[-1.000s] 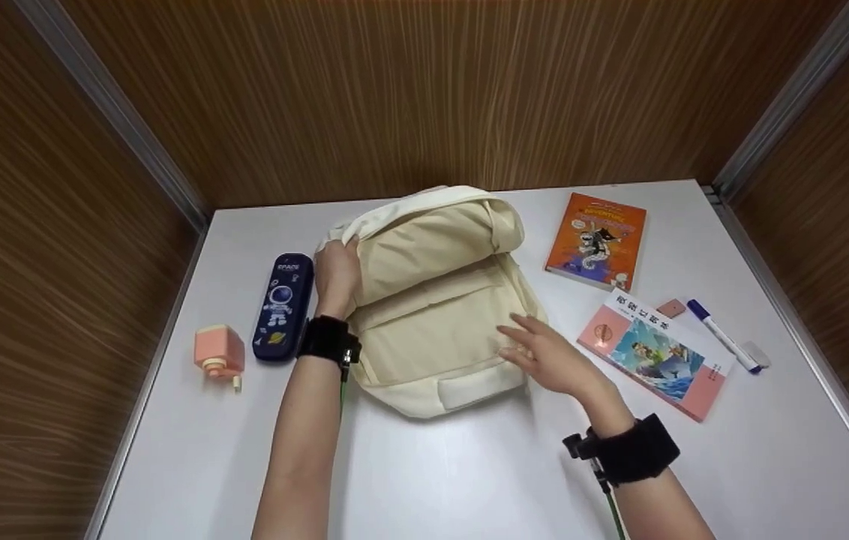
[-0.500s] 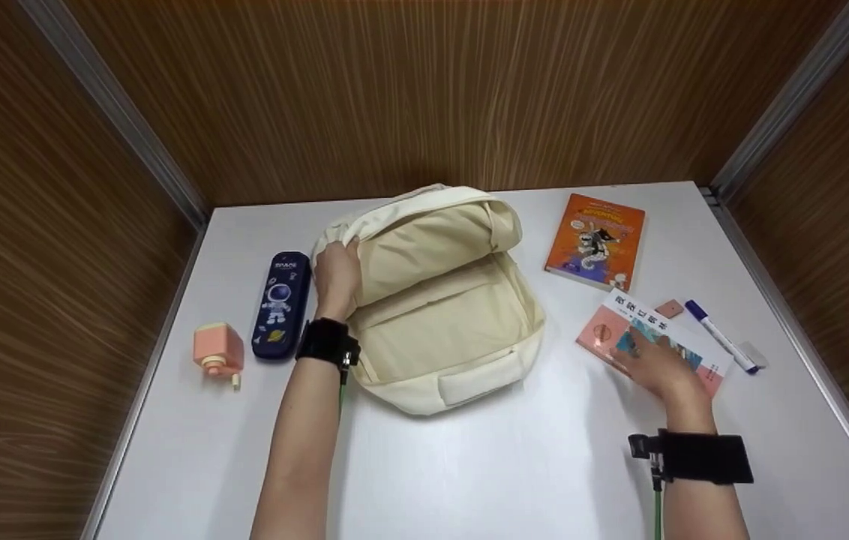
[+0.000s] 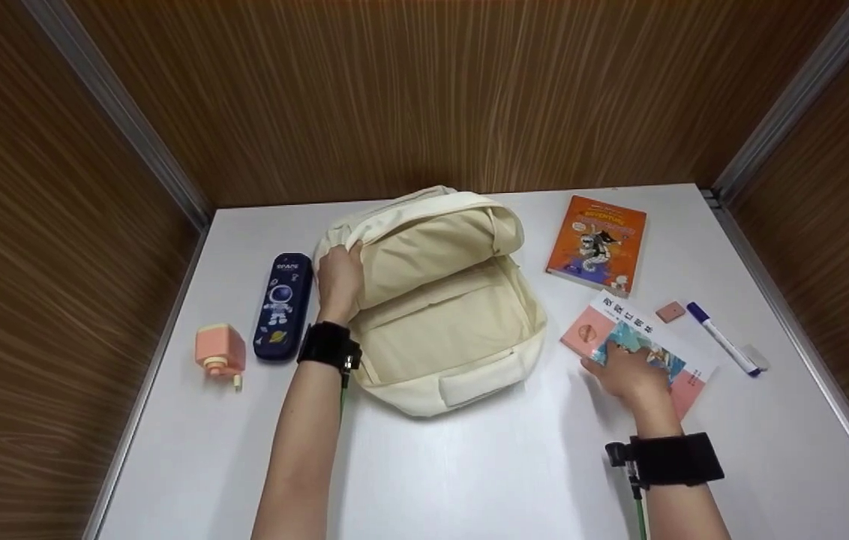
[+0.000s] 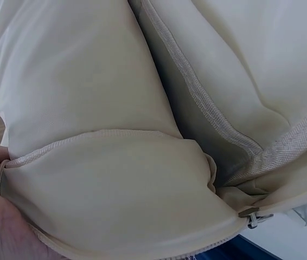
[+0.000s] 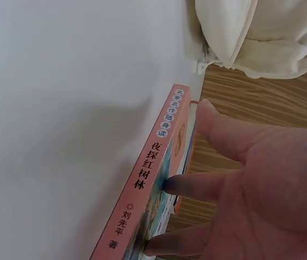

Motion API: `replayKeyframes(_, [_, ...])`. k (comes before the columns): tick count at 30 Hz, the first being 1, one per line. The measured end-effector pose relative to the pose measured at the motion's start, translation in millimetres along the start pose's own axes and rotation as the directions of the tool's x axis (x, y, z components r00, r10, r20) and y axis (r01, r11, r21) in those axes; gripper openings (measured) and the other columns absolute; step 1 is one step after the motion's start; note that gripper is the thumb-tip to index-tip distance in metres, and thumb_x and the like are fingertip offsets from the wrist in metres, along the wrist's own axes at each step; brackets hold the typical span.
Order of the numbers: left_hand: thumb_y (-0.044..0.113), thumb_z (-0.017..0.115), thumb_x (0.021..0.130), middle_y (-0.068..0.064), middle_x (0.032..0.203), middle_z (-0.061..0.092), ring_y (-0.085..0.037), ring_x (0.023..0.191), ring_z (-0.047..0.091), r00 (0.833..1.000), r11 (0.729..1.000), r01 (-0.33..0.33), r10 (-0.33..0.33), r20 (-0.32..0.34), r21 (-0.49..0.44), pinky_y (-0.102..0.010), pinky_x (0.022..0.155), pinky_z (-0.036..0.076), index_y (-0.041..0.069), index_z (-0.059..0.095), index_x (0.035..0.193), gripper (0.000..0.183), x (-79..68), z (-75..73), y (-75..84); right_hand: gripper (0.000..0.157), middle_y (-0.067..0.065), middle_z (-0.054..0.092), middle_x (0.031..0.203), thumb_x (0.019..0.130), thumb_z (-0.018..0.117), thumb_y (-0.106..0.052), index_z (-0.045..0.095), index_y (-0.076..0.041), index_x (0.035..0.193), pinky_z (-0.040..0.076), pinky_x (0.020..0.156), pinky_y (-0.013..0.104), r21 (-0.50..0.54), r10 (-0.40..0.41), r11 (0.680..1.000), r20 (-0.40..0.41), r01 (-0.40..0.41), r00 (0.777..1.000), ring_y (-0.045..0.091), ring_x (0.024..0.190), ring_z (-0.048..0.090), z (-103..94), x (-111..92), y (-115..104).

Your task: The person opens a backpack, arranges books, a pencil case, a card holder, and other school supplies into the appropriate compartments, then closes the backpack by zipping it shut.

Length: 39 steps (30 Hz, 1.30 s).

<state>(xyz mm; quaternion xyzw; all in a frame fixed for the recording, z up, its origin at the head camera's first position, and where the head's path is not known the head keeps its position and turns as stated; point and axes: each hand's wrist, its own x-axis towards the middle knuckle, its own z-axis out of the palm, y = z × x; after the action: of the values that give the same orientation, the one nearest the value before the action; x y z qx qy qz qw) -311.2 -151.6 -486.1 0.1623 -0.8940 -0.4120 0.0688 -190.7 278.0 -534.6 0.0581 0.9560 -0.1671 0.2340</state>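
My left hand (image 3: 340,281) grips the left edge of the raised front panel of a cream backpack (image 3: 439,390). The backpack lies unzipped, its pale lining showing. In the left wrist view, fingers (image 4: 4,227) hold the zipped edge of the cream fabric (image 4: 110,189). On the right, my right hand (image 3: 631,375) rests on a pink and white paperback book (image 3: 586,330) with a sea picture. Seen from the right wrist, extended fingertips (image 5: 178,184) press on the cover of that book (image 5: 142,179), its pink spine facing the camera. The thumb is near the book's edge.
An orange book (image 3: 597,244) lies behind the paperback. A pink eraser (image 3: 670,312), a blue-capped marker (image 3: 724,339) and a small grey piece (image 3: 756,356) lie right of it. A navy astronaut pencil case (image 3: 282,307) and a pink pencil sharpener (image 3: 220,351) are on the left.
My right hand has moved from beside the backpack onto the paperback, which has slid slightly left, away from the eraser. The left hand keeps its grip on the backpack.
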Motion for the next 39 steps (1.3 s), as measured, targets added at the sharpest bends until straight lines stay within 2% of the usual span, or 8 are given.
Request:
replayKeyframes(5, [0.041,0.048,0.102,-0.020,0.103,0.066,-0.035,0.089,0.064,1.000,1.000,0.019,-0.019,0.007,0.013,-0.050,0.076,0.049,0.001,0.067,0.107,0.044,-0.1,-0.1,-0.3,0.078,0.045,0.034,0.138,0.100,0.044,-0.054,0.034,0.007,0.147,0.036,0.092,0.071,-0.041,-0.094,0.995,0.020,0.095,0.995,0.063,0.123,0.036,-0.6,-1.9,-18.6])
replayKeyframes(12, [0.041,0.046,0.103,-0.020,0.097,0.066,-0.034,0.084,0.065,1.000,0.999,-0.003,0.002,0.015,0.054,-0.051,0.071,0.049,0.000,0.067,0.103,0.046,0.0,1.8,-3.5,0.071,0.035,0.045,0.138,0.100,0.048,-0.051,0.040,0.001,0.146,0.037,0.089,0.072,-0.006,-0.172,0.985,0.014,0.172,0.985,0.057,0.123,0.043,-6.7,-3.3,-24.5])
replayKeyframes(17, [0.042,0.046,0.103,-0.020,0.095,0.066,-0.033,0.082,0.064,1.000,0.999,0.000,-0.001,0.017,0.045,-0.050,0.070,0.049,0.001,0.066,0.101,0.045,-0.5,2.6,-4.4,0.064,0.037,0.048,0.133,0.101,0.051,-0.039,0.040,0.008,0.143,0.041,0.086,0.068,0.044,-0.129,0.990,-0.071,0.133,0.989,0.053,0.114,0.051,-20.1,0.7,0.1])
replayKeyframes(21, [0.041,0.047,0.103,-0.021,0.096,0.066,-0.035,0.084,0.065,1.000,0.999,-0.003,0.002,0.009,0.052,-0.051,0.071,0.049,0.000,0.066,0.100,0.045,-0.5,1.9,-4.2,0.071,0.042,0.041,0.133,0.098,0.057,-0.038,0.034,0.012,0.143,0.045,0.083,0.063,0.091,-0.066,0.993,-0.103,0.075,0.993,0.054,0.113,0.049,-31.1,6.9,27.0])
replayKeyframes(25, [0.040,0.046,0.103,-0.021,0.097,0.066,-0.036,0.086,0.065,1.000,0.999,-0.001,0.000,0.015,0.048,-0.051,0.073,0.049,0.000,0.065,0.102,0.045,-0.5,1.0,-4.1,0.084,0.046,0.035,0.134,0.093,0.064,-0.044,0.031,0.015,0.142,0.044,0.084,0.062,0.134,-0.028,0.990,-0.072,0.037,0.997,0.056,0.112,0.047,-36.7,13.9,49.8])
replayKeyframes(30, [0.040,0.046,0.104,-0.023,0.101,0.066,-0.038,0.089,0.065,1.000,0.998,-0.004,0.003,0.015,0.062,-0.051,0.076,0.049,-0.001,0.065,0.103,0.046,0.0,1.5,-4.3,0.099,0.047,0.034,0.133,0.085,0.073,-0.048,0.028,0.020,0.140,0.039,0.092,0.065,0.184,-0.007,0.983,0.024,0.003,1.000,0.056,0.114,0.044,-37.4,17.5,65.5])
replayKeyframes(36, [0.041,0.046,0.103,-0.024,0.101,0.066,-0.040,0.090,0.065,1.000,0.999,-0.002,0.001,0.014,0.054,-0.052,0.075,0.049,-0.001,0.065,0.101,0.046,-0.2,2.6,-3.7,0.102,0.040,0.051,0.115,0.075,0.080,-0.053,0.038,0.021,0.131,0.045,0.075,0.053,0.170,0.052,0.984,0.017,-0.054,0.999,0.043,0.092,0.050,-34.9,17.6,71.9])
replayKeyframes(39, [0.041,0.047,0.103,-0.025,0.102,0.066,-0.041,0.091,0.065,1.000,0.998,-0.011,0.010,0.015,0.063,-0.052,0.076,0.049,-0.002,0.066,0.102,0.046,0.6,2.6,-3.3,0.102,0.038,0.053,0.110,0.074,0.080,-0.054,0.040,0.022,0.128,0.044,0.071,0.048,0.178,0.068,0.982,0.015,-0.069,0.998,0.041,0.090,0.050,-34.1,17.2,72.6])
